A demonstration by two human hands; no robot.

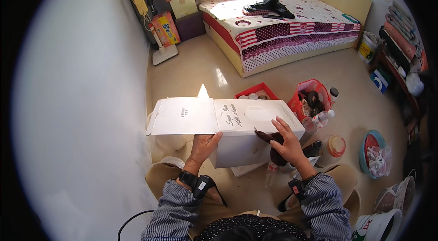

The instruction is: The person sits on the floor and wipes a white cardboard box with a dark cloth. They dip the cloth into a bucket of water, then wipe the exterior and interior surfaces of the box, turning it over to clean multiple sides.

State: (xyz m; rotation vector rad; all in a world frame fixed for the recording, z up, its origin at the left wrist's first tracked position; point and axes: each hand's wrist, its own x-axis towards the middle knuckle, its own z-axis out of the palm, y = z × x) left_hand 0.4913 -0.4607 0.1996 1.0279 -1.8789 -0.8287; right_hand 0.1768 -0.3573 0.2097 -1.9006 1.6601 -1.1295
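A white cardboard soybean milk machine box (246, 150) lies on its side before me, its end flap (184, 114) swung out to the left. My left hand (204, 147) grips the box's near edge beside the flap, the thumb on top and the fingers partly hidden. A dark brown cloth (279, 153) hangs down the near side of the box. My right hand (285, 140) holds that cloth under the thumb and palm, with the fingers spread over the top of the box. What is inside the box cannot be seen.
Right of the box stand a red bag (309, 99) of odds and ends, a plastic bottle (323, 119) and a lidded jar (335, 148). A red tray (261, 90) is behind it. Farther right sits a blue basin (371, 153). A wall (85, 104) rises at left; a bed (291, 32) stands beyond.
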